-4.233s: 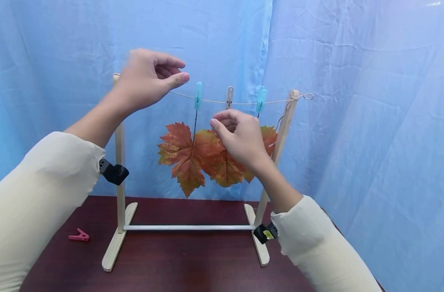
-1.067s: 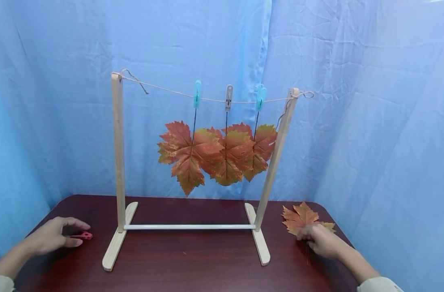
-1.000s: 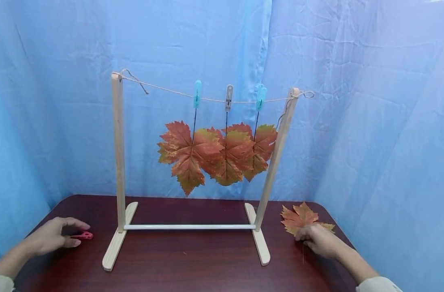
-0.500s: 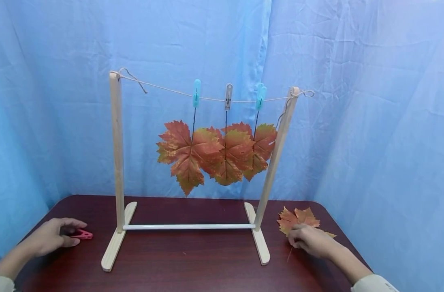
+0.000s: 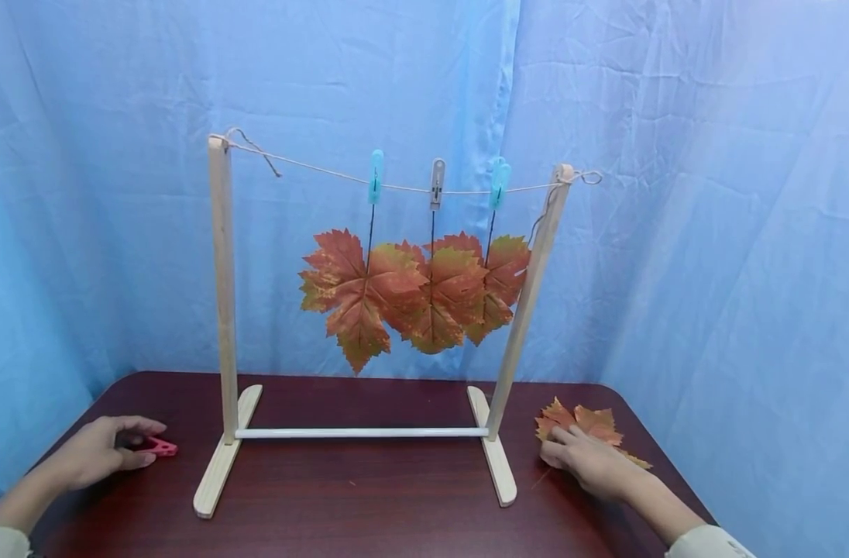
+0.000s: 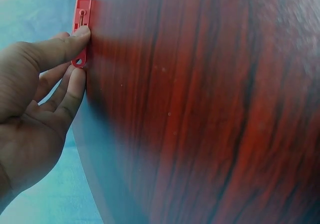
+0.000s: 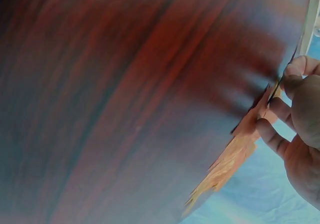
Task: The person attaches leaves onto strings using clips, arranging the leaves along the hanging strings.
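Note:
At the table's left, my left hand (image 5: pixel 104 457) pinches a pink clothespin (image 5: pixel 163 448) between thumb and fingertips; the left wrist view has the thumb on the clothespin's (image 6: pixel 81 14) side. My right hand (image 5: pixel 592 463), on the right side, pinches the thin stem of an orange artificial maple leaf (image 5: pixel 599 424) and partly covers it. In the right wrist view this leaf (image 7: pixel 227 164) appears edge-on along the tabletop. Three similar leaves, left (image 5: pixel 362 294), middle (image 5: pixel 441 298) and right (image 5: pixel 504 271), hang overlapping from the string.
A wooden frame with a left post (image 5: pixel 222 294), a right post (image 5: pixel 536 287) and a white crossbar (image 5: pixel 362 433) stands between the hands. Its string (image 5: pixel 306 165) carries a teal clothespin (image 5: pixel 376 178), a grey one and another teal one. Blue curtains surround the dark table (image 5: pixel 355 496).
Both hands have come down from the string to the table, the left onto the pink clothespin, the right onto the loose leaf. Lately that leaf has turned a little, its stem swinging left.

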Tool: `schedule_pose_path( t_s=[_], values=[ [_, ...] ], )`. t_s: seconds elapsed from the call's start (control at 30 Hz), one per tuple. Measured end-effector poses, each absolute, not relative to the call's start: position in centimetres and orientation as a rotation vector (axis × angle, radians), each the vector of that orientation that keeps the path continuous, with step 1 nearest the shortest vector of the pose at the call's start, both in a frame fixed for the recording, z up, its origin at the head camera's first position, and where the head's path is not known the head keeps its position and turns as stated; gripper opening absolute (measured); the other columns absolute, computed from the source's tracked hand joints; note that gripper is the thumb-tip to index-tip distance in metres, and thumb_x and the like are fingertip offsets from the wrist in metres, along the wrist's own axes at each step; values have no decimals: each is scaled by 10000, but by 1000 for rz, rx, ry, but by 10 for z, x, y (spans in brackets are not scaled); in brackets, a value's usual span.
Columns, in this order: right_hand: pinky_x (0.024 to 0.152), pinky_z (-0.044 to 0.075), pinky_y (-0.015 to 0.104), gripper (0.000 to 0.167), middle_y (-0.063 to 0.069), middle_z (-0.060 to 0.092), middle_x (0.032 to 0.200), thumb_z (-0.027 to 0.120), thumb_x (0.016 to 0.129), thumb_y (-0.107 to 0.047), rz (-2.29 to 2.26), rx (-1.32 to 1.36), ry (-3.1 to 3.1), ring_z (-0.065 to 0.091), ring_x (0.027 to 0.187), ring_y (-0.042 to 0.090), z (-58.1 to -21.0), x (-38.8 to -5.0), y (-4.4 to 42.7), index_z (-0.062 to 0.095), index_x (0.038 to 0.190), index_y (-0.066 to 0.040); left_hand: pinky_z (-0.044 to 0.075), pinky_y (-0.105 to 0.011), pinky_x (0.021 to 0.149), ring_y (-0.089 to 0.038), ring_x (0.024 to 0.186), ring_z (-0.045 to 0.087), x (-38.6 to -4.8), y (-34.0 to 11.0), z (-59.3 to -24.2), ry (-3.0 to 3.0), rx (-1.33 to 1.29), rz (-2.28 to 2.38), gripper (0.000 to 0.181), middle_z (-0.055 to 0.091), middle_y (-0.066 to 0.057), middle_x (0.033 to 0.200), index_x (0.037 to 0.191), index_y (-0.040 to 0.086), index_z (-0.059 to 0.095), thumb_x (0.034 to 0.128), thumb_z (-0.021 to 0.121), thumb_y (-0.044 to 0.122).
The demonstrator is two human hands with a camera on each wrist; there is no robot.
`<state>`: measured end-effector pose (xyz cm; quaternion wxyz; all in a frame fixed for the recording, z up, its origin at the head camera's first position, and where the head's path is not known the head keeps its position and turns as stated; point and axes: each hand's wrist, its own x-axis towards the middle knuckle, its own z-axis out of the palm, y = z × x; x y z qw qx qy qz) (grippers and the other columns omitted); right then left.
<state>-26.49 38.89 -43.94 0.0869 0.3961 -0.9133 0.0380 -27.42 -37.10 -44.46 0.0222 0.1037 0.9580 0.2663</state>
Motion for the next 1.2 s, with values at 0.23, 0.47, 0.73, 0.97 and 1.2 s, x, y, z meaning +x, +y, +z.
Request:
schedule_pose_path(
  t_s=[0.23, 0.47, 0.73, 0.97, 1.2],
  values=[
    [678, 371, 256, 374, -156, 407, 846, 549, 950, 121, 188, 1090, -2778, 344, 807, 72, -429, -266, 383, 519, 874, -244, 556, -415, 786, -329, 1001, 662, -276, -374, -448, 2959, 295, 836, 416, 683, -226, 1169, 1220, -49, 688, 860, 807, 122],
    [687, 332, 259, 317, -161, 398, 738, 505, 1013, 85, 341, 1080, -2847, 363, 754, 52, -418, -266, 374, 471, 882, -202, 560, -393, 752, -285, 954, 654, -274, -373, -447, 2947, 286, 831, 337, 683, -217, 1124, 1192, -53, 698, 883, 766, 64],
    [764, 272, 289, 234, -180, 475, 780, 621, 1029, -93, 448, 1219, -2687, 424, 712, -48, -409, -265, 356, 506, 899, -250, 550, -334, 724, -235, 917, 660, -273, -371, -445, 2959, 323, 857, 307, 696, -146, 1081, 1186, -66, 676, 941, 730, 110],
    [779, 312, 295, 243, -205, 487, 780, 654, 1011, -104, 462, 1183, -2703, 458, 700, 3, -402, -262, 340, 539, 909, -292, 548, -257, 694, -139, 870, 645, -265, -368, -442, 2990, 297, 924, 361, 695, -106, 1058, 1210, -84, 646, 978, 713, 185],
    [697, 386, 245, 252, -225, 484, 776, 652, 1014, -126, 478, 1155, -2738, 501, 736, 101, -395, -257, 323, 535, 889, -311, 544, -236, 644, -7, 753, 609, -254, -358, -435, 3083, 312, 1086, 335, 712, -78, 978, 1164, -71, 684, 968, 731, 197]
  ],
)
